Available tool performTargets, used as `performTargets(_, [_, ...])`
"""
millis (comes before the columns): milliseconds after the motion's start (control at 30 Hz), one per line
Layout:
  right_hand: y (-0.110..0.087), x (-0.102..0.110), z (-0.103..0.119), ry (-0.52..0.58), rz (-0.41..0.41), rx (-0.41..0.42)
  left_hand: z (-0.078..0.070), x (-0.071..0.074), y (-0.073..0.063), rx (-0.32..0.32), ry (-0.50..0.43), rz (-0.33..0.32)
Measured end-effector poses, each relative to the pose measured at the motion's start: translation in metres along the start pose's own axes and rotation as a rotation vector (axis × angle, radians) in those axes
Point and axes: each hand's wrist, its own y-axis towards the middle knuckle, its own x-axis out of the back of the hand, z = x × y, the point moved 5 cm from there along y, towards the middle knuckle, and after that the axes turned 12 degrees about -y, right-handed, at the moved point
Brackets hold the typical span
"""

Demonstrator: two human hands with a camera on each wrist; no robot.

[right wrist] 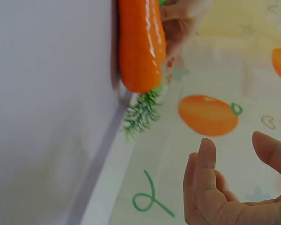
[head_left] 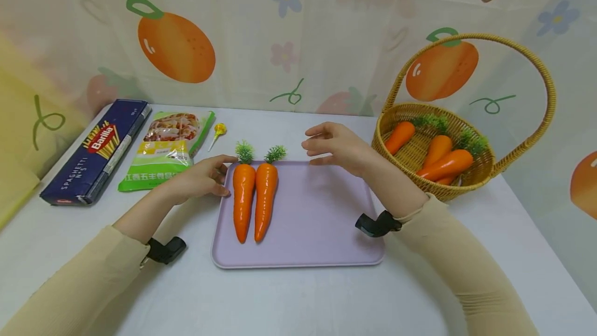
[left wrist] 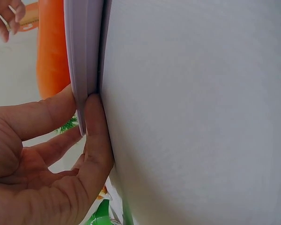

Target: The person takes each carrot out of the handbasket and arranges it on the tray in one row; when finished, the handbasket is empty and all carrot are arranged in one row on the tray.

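Note:
My left hand (head_left: pixel 200 178) pinches the left edge of a lilac tray (head_left: pixel 322 217); the left wrist view shows the thumb (left wrist: pixel 51 110) above the rim and a finger (left wrist: pixel 97 126) beneath it. Two orange toy carrots with green tops, a left carrot (head_left: pixel 243 201) and a right carrot (head_left: pixel 266 198), lie side by side on the tray's left half. Over the tray's far edge hovers my right hand (head_left: pixel 338 147), fingers parted and holding nothing. In the right wrist view one carrot (right wrist: pixel 141 47) shows beyond its loosely bent fingers (right wrist: pixel 206 164).
A wicker basket (head_left: pixel 478 175) with a tall handle stands at right, holding several carrots (head_left: pixel 438 149). To the left lie a blue spaghetti box (head_left: pixel 95 152), a green food packet (head_left: pixel 163 152) and a yellow lollipop (head_left: pixel 219 129). A printed curtain (head_left: pixel 326 40) hangs behind the table.

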Motion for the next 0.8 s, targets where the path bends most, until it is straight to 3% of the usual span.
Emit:
performTargets(467, [-0.032,0.064,0.01,-0.007,-0.13,0.062,-0.002,-0.001,-0.001,-0.011,0.001,0.005])
performTargets(800, [-0.06,0.115,0.011,0.192,-0.135,0.148,-0.002,-0.001,-0.001,-0.009,-0.002,0.007])
